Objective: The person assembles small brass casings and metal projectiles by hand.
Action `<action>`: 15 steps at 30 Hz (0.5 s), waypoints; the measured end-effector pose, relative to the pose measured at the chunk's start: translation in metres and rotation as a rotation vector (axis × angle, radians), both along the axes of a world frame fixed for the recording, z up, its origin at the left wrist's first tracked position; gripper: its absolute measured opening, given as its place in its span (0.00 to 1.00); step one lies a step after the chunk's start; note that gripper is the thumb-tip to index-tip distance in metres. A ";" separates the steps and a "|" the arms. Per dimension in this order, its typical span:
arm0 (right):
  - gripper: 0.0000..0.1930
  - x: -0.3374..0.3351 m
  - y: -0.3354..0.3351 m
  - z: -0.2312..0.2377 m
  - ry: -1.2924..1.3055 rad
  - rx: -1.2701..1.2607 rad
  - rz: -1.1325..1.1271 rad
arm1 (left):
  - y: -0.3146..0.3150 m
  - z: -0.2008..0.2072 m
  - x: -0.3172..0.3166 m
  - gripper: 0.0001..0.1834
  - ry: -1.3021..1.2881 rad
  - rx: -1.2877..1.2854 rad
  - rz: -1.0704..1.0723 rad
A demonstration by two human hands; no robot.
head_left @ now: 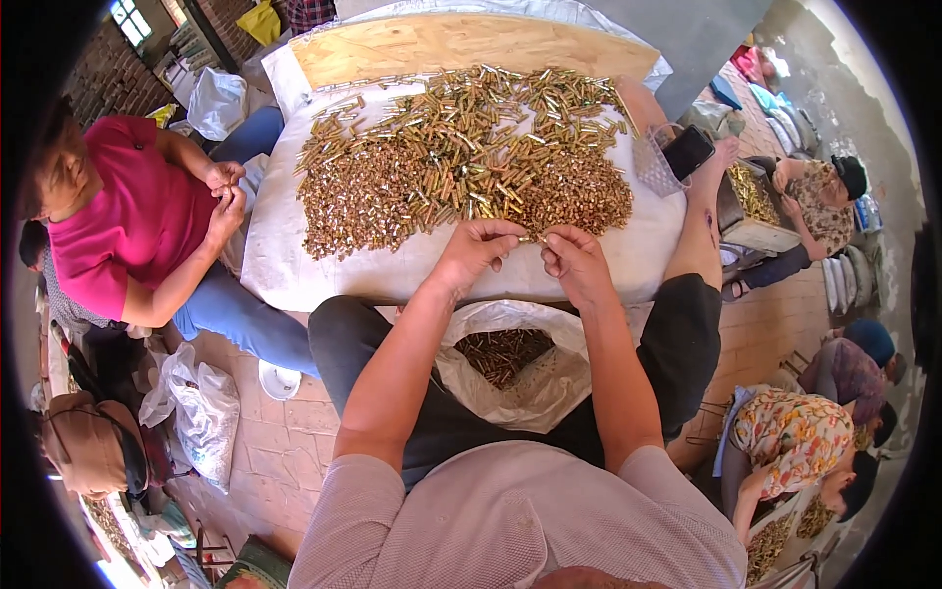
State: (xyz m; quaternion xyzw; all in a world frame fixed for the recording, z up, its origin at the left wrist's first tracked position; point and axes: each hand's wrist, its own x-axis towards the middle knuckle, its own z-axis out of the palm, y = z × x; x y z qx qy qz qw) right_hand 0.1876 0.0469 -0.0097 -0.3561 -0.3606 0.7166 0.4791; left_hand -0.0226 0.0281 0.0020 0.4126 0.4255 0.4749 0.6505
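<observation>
Just above the near edge of the cloth-covered table [270, 275], my left hand [479, 250] and my right hand [577, 263] meet fingertip to fingertip. Both pinch a small brass-coloured metal piece [533, 238], mostly hidden by the fingers. Beyond them lies a wide heap of longer brass-coloured metal tubes [471, 147]. Piles of much shorter brass-coloured pieces flank its near side, one at the left [358, 201] and one at the right [579, 191]. Between my knees, below my hands, an open white sack [535, 417] holds many thin, darker metal pieces [498, 355].
A wooden board [471, 47] stands along the table's far edge. At the right are a translucent plastic basket [655, 162] and a dark phone [689, 150]. A person in a pink shirt [137, 211] sits close on the left; other people work at the right. A filled plastic bag [204, 417] lies on the floor.
</observation>
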 end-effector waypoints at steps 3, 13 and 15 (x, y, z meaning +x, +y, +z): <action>0.04 -0.005 -0.004 0.009 0.018 -0.019 0.020 | -0.002 0.004 0.002 0.10 0.011 0.005 -0.012; 0.04 -0.003 -0.006 0.009 -0.050 0.020 0.090 | -0.005 0.008 0.005 0.08 0.013 0.001 -0.047; 0.05 -0.001 -0.005 0.010 -0.059 0.037 0.116 | -0.005 0.007 0.004 0.08 0.030 0.015 -0.052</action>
